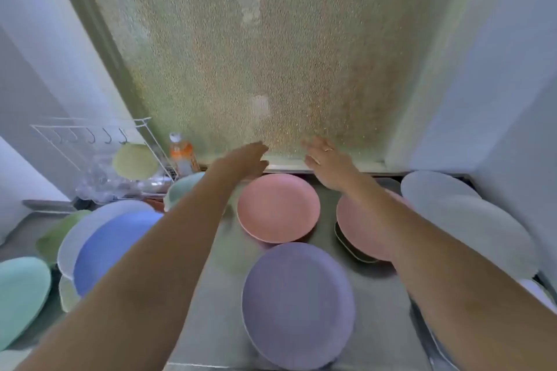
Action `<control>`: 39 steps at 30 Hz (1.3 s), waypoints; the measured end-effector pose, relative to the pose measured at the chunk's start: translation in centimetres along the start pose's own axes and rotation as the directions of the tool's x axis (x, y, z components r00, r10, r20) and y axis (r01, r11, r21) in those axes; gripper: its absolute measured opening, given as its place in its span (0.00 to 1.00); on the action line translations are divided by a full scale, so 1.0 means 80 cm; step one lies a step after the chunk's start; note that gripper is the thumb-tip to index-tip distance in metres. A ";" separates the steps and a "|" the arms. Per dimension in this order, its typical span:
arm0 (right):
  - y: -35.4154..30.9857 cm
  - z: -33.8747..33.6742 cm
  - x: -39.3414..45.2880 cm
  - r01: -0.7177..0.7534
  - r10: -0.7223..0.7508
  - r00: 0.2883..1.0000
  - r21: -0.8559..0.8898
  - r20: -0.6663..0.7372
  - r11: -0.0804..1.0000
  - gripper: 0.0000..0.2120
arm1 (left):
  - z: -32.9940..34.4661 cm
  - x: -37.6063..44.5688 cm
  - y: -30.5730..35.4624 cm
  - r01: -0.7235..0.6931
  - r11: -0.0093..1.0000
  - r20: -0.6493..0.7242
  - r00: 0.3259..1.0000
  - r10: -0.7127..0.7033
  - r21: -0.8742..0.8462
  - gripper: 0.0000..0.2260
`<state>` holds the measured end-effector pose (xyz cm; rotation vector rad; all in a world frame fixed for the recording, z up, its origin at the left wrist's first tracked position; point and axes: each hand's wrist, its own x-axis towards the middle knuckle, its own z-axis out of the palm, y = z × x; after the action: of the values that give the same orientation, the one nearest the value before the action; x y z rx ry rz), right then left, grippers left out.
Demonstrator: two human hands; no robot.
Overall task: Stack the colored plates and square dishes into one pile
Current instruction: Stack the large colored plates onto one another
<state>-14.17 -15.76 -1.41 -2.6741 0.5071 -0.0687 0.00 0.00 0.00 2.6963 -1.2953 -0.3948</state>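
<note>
Step in hand, as judged: reach toward the back edge of the counter [376,304], nothing picked up yet. Left hand [241,159] and right hand [328,164] both extended past the far pink plate [278,208], fingers straight and spread, holding nothing. Frame is motion-blurred, so contact with the sill is not clear.

Plates not yet in one pile. Far pink plate sits near the back edge, centre. Purple plate [298,304] lies nearer the front edge, just touching or overlapping it. Second pink plate [364,229] rests on a dark dish [346,245], partly under the right forearm. Blue plate [111,247] overlaps a white one [90,226] at the left side; grey plates [470,220] at the right edge.

Next move likely calls for lowering both hands onto the far pink plate's rim and gripping it from opposite sides.

Around: bottle [182,153] and wire rack [99,138] at the back left corner, clear of the reach. Forearms cross low over several plates; sweeping one off is the risk.
</note>
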 end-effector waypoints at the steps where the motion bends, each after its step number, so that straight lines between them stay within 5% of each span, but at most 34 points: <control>1: 0.003 0.021 -0.005 -0.016 0.017 0.998 -0.020 0.060 1.000 0.24 | 0.021 -0.004 -0.004 0.030 0.999 0.066 0.997 -0.032 0.032 0.23; 6: 0.028 0.146 -0.030 -0.032 0.048 0.952 -0.058 0.303 0.998 0.22 | 0.149 -0.041 -0.019 0.150 0.978 0.224 0.968 -0.115 -0.142 0.21; 10: 0.044 0.222 -0.045 -0.034 0.026 0.937 0.017 0.349 0.999 0.22 | 0.237 -0.064 -0.034 0.196 0.957 0.202 0.967 -0.154 -0.213 0.15; 14: 0.058 0.267 -0.050 0.005 -0.015 0.974 0.046 0.224 0.999 0.17 | 0.297 -0.067 -0.045 0.230 0.927 0.173 0.968 -0.185 -0.297 0.07; 22: 0.067 0.296 -0.051 0.071 -0.068 0.997 0.071 -0.031 0.995 0.15 | 0.333 -0.056 -0.055 0.227 0.897 0.003 0.970 -0.244 -0.380 0.21; 30: 0.065 0.310 -0.048 0.137 -0.135 0.979 -0.002 -0.154 0.991 0.05 | 0.342 -0.055 -0.065 0.041 0.857 -0.100 0.989 -0.108 -0.514 0.15; 35: 0.048 0.312 -0.057 0.049 -0.038 0.970 0.040 -0.241 0.998 0.05 | 0.336 -0.068 -0.073 -0.035 0.799 -0.110 0.993 -0.039 -0.600 0.07; 39: 0.038 0.310 -0.060 0.008 0.018 0.962 0.093 -0.273 0.996 0.05 | 0.345 -0.083 -0.087 -0.128 0.670 -0.157 0.987 0.018 -0.731 0.07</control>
<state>-16.60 -6.92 -25.10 -2.5838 0.5802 -0.4555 -6.66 9.60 -26.78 1.9254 -0.9119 -0.5649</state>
